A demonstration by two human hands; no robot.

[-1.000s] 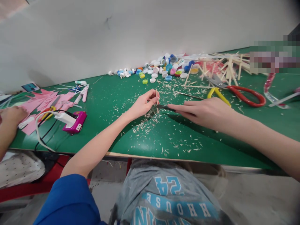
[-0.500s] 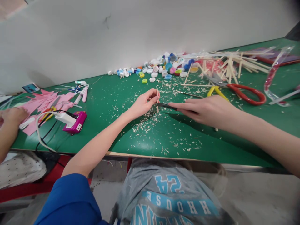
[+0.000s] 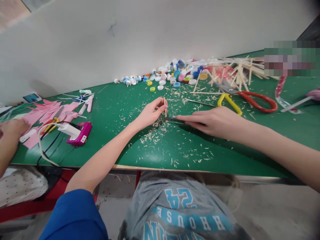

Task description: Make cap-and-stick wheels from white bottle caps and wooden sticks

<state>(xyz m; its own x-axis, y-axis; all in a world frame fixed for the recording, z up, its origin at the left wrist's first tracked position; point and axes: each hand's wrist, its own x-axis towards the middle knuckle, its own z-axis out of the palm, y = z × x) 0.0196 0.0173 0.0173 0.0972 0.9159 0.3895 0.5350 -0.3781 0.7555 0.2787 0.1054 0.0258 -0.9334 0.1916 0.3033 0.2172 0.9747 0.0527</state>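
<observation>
At my far left, another person's hand [image 3: 15, 127] rests by pink cut pieces [image 3: 35, 116], with a magenta power adapter [image 3: 84, 135] near them, a white plug [image 3: 70, 130] in it. Then comes my left hand [image 3: 150, 113], thumb and fingers pinched together on a thin wooden stick [image 3: 165, 104]. The stick stands roughly upright at my fingertips, on the side facing my right hand, its lower end poking out below my thumb. Pale shavings [image 3: 150, 137] lie scattered on the green table [image 3: 117, 146] under and around it. Just beside that lower end is the tip of a dark blade [image 3: 175, 119]; whether they touch, I can't tell. My right hand [image 3: 212, 121] is closed around the blade's other end, index finger stretched along it, so the stick lies left of that hand, one blade's reach away. Behind are bottle caps [image 3: 177, 74]; farther right, red-handled scissors [image 3: 246, 95] and a heap of sticks [image 3: 240, 74].
</observation>
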